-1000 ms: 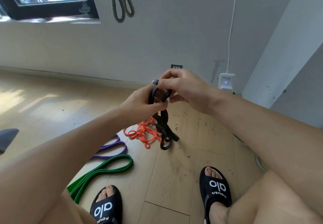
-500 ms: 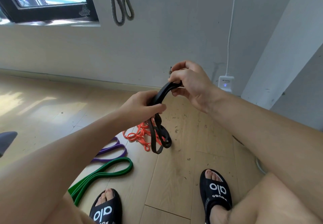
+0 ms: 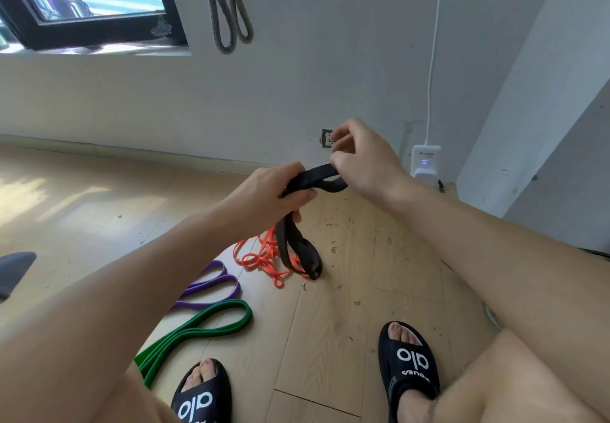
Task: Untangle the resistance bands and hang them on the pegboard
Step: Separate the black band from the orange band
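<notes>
Wood flooring runs to a white wall, where a grey band [image 3: 227, 9] hangs above and left of the black band [image 3: 298, 241], presumably already put up. Left hand [image 3: 274, 196] grips the black band at mid-length while the right hand [image 3: 363, 161] pinches its upper loop and draws it away, apparently to open the twist, with the lower end dangling over the floor. Orange band [image 3: 264, 259] lies tangled just behind that end; purple band [image 3: 211, 285] and green band [image 3: 198, 330] lie left of it, laid apart.
</notes>
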### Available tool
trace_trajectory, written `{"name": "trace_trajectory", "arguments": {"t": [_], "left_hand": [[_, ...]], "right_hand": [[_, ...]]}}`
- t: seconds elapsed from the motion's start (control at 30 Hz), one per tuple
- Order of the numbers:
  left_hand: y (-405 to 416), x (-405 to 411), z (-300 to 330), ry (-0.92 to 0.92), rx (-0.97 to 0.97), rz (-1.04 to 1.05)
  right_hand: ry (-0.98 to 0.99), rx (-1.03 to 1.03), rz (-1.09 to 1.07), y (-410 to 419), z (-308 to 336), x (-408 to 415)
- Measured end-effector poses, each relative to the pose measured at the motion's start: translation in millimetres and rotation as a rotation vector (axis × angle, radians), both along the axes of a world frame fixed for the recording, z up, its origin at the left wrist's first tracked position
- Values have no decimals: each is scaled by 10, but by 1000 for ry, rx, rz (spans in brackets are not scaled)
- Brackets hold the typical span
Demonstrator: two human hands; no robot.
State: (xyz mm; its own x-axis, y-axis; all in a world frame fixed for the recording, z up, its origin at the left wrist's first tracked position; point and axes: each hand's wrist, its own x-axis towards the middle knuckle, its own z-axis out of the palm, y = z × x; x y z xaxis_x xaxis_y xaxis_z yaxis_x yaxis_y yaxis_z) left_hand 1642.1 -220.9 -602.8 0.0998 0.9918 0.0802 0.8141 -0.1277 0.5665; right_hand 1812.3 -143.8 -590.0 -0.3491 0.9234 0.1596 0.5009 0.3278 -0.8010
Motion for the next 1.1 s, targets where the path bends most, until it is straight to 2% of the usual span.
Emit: {"name": "trace_trajectory", "arguments": {"t": [0.07,0.13,0.2,0.27,0.37,0.5,0.63,0.7,0.87,0.97,1.1], "left_hand": [[5,26,-12,2,-5,-10],[10,68,-3,-19,3,-27],[-3,93,-1,-26,16,-38],[-11,85,-10,-21,20,-45],[12,54,-46,-31,29,-51],[52,-15,-93,-89,-81,-58],[55,-121,-69,-280,-118,-77],[55,-136,-48,-236,-104,-68],[78,-108,-36,58,-43,-46],[91,-149,-23,92,28,-49],[44,-181,-27,106,53,-94]], "right_hand": [[-78,300,61,-112,77,-59],[-115,420,169,-197,129,-131],[-237,392,278,-240,118,-174],[-340,265,326,-219,49,-171],[-237,34,284,-150,-57,-147],[-150,5,226,-82,-25,-153],[134,9,67,46,96,-117],[225,-8,-27,115,123,-88],[329,-70,-183,240,111,1],[258,-64,-169,284,84,46],[-204,37,-46,288,-58,122]]}}
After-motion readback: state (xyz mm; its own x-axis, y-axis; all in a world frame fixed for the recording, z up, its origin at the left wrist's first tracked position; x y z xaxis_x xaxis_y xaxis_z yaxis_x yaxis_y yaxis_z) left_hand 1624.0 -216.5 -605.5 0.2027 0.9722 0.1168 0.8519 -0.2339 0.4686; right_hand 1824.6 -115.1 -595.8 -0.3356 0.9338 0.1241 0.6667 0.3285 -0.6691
